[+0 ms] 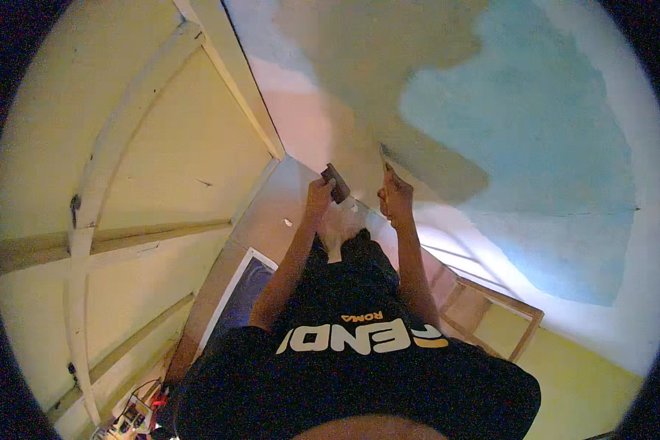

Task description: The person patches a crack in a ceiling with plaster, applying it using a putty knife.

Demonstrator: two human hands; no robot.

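Observation:
My left hand [318,196] is closed around a dark, flat rectangular piece [336,183], held up close to the wall. I cannot make out exactly what kind of piece it is. To its right, my right hand [396,196] grips a slim tool with a narrow dark tip [383,151], which looks like a putty knife. Its tip points up at the wall [370,110]; whether it touches the surface I cannot tell. That wall shows patches of pink, white and blue-green paint [521,154], with shadows falling across the middle.
Pale yellow panels with wooden framing [88,176] stand on the left. A white-edged dark panel [246,290] lies low beside my left forearm. At lower right is a wooden frame [517,312]. Cables and small items [139,414] lie at the lower left.

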